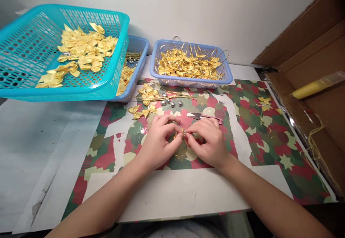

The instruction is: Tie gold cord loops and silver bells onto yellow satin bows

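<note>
My left hand and my right hand meet low over the middle of the mat, thumbs and forefingers pinched close together. Between their fingertips is a gold cord loop, hanging toward me, with a bit of yellow ribbon at the pinch; the fingers partly cover it. Just beyond the right hand lie small scissors or snips with a pink handle and dark blades. Several silver bells, loose gold cords and yellow ribbon bows rest past the fingertips.
A turquoise basket of yellow bows stands at left, overlapping a blue basket. Another blue basket at the back holds looped bows. The patterned mat has torn white patches. A cardboard wall and a yellow tube are at right.
</note>
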The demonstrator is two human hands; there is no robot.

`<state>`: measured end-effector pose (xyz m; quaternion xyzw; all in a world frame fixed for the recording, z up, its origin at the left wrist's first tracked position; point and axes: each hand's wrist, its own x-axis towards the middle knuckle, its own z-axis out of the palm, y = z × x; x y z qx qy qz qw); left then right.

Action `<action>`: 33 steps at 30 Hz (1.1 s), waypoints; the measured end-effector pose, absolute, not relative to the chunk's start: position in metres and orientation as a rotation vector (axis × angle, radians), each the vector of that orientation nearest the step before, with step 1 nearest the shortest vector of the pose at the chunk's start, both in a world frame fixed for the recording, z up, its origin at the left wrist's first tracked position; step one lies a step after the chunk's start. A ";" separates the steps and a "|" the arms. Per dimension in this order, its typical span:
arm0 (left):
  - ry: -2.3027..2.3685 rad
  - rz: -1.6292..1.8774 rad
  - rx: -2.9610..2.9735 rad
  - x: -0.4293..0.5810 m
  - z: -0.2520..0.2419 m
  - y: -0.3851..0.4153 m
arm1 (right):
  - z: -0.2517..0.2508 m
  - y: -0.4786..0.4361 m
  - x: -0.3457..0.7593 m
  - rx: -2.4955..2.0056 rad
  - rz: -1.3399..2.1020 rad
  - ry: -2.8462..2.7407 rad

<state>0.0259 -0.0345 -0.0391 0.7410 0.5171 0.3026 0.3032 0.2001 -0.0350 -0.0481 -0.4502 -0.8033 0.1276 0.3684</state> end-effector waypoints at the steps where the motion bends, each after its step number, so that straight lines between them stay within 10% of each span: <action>1: 1.367 0.796 1.969 0.026 -0.039 -0.034 | -0.048 -0.035 0.200 -1.154 0.325 -2.071; 33: 1.365 0.780 1.936 0.026 -0.039 -0.033 | -0.048 -0.034 0.200 -1.252 0.483 -2.061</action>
